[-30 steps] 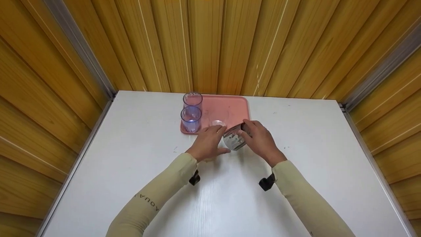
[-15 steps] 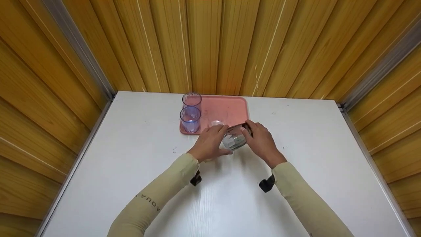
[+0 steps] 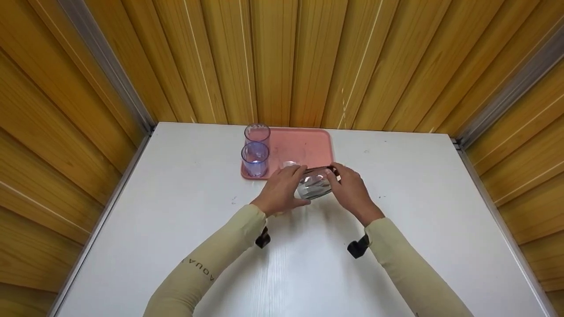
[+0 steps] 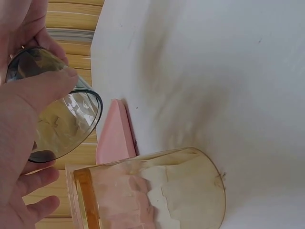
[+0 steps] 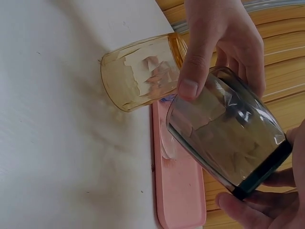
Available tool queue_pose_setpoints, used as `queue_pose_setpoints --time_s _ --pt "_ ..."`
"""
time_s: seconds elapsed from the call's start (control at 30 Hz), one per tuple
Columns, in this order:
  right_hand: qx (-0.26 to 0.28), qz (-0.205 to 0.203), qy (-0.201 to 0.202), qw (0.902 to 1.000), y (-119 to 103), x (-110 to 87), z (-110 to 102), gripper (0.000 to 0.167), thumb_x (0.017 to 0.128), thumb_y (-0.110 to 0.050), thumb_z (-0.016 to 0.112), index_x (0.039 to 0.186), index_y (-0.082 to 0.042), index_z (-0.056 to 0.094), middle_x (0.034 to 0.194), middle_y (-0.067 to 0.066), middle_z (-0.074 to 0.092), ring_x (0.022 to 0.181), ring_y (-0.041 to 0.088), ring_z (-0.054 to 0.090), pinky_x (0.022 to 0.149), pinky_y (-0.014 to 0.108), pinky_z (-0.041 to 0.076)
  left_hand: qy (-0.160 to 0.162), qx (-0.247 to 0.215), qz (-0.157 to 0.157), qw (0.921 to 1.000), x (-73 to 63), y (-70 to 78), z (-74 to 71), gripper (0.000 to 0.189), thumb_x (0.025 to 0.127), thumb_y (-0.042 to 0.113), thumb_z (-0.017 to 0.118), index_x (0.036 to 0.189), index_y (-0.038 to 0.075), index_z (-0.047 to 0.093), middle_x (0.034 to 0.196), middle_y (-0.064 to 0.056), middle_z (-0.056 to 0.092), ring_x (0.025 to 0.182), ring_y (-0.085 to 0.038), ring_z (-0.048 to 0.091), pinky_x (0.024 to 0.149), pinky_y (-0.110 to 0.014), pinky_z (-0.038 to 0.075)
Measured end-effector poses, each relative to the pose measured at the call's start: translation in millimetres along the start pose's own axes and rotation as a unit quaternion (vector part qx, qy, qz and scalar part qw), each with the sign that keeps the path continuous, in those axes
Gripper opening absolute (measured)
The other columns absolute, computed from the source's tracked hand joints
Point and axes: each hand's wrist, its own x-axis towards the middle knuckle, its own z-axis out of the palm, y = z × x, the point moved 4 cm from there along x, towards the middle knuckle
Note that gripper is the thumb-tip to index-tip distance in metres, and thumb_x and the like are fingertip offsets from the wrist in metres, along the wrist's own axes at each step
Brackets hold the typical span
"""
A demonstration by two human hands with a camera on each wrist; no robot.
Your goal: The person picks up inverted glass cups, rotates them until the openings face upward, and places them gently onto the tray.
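Both of my hands hold a smoky grey glass tumbler sideways over the table, just in front of the pink tray. My right hand grips its dark, thick base end. At the rim end, the thumb and fingers of my left hand lie on either side of the glass. The right wrist view shows the grey tumbler slanted, base higher than rim. An amber tumbler stands upside down on the table close by, its thick base upward. In the head view my left hand hides most of it.
The pink tray lies at the back of the white table. On its left side stand a blue tumbler and a purplish one behind it. A clear glass on the tray is partly hidden. Wooden-patterned walls enclose the table.
The grey tumbler has turned between my hands and lies more level in the head view. The left hand has stayed nearly in place at its rim end; tray and other glasses have not moved.
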Motion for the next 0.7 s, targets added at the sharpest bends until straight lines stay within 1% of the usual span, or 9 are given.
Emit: queue_pose_setpoints --time_s 0.1,0.23,0.37,0.43,0.53,0.6,0.7 --pt "0.011 -0.006 -0.012 0.9999 0.5 0.6 0.7 0.047 0.102 -0.044 0.040 0.135 -0.012 0.052 0.122 0.008 0.061 0.114 0.023 0.056 0.095 0.044 0.051 0.006 0.001 0.004 1.0000 -0.1 -0.5 -1.8 0.091 0.075 0.050 0.079 0.148 0.020 0.034 0.144 0.001 0.049 0.135 -0.019 0.045 0.118 -0.041 0.031" --pt "0.026 0.003 -0.030 0.9992 3.4 -0.5 2.3 0.052 0.102 -0.047 0.038 0.140 -0.013 0.047 0.128 0.008 0.058 0.120 0.024 0.054 0.099 0.046 0.049 0.016 0.001 0.011 0.9998 -0.8 -0.5 -1.4 0.088 0.075 0.052 0.078 0.145 0.021 0.036 0.140 0.002 0.051 0.131 -0.018 0.048 0.115 -0.040 0.036" --pt "0.037 0.011 -0.048 0.9981 6.2 -2.5 3.4 0.061 0.101 -0.053 0.034 0.148 -0.014 0.036 0.138 0.009 0.052 0.125 0.028 0.052 0.102 0.048 0.047 0.027 0.003 0.018 0.9995 -1.1 -0.7 -1.3 0.086 0.075 0.053 0.077 0.144 0.021 0.037 0.139 0.003 0.052 0.129 -0.017 0.050 0.113 -0.038 0.039" --pt "0.043 0.009 -0.056 0.9974 6.9 -3.2 3.5 0.066 0.100 -0.056 0.035 0.151 -0.015 0.030 0.142 0.009 0.049 0.127 0.029 0.051 0.102 0.049 0.047 0.029 0.007 0.019 0.9994 -1.1 -0.8 -2.2 0.087 0.075 0.054 0.077 0.145 0.021 0.036 0.140 0.002 0.051 0.130 -0.017 0.049 0.113 -0.038 0.039" --pt "0.056 0.011 -0.067 0.9961 8.2 -4.3 2.6 0.078 0.094 -0.064 0.040 0.154 -0.019 0.021 0.149 0.009 0.041 0.132 0.030 0.046 0.104 0.051 0.045 0.024 0.007 0.017 0.9995 -0.8 -0.8 -3.9 0.089 0.076 0.054 0.076 0.147 0.020 0.035 0.144 0.002 0.049 0.132 -0.018 0.048 0.114 -0.038 0.038" --pt "0.059 0.014 -0.076 0.9953 8.6 -4.9 2.1 0.087 0.088 -0.069 0.047 0.155 -0.023 0.016 0.155 0.006 0.033 0.138 0.029 0.040 0.108 0.053 0.042 0.020 0.008 0.016 0.9996 -0.3 -0.4 -5.1 0.090 0.076 0.054 0.076 0.147 0.020 0.034 0.144 0.002 0.048 0.133 -0.018 0.048 0.114 -0.039 0.038" --pt "0.046 0.006 -0.082 0.9955 7.2 -5.2 0.6 0.097 0.080 -0.069 0.060 0.155 -0.028 0.013 0.161 0.002 0.022 0.146 0.027 0.027 0.113 0.055 0.034 0.016 0.003 0.017 0.9997 -0.1 0.5 -6.8 0.090 0.075 0.050 0.078 0.148 0.021 0.035 0.144 0.002 0.049 0.131 -0.018 0.049 0.113 -0.039 0.039"
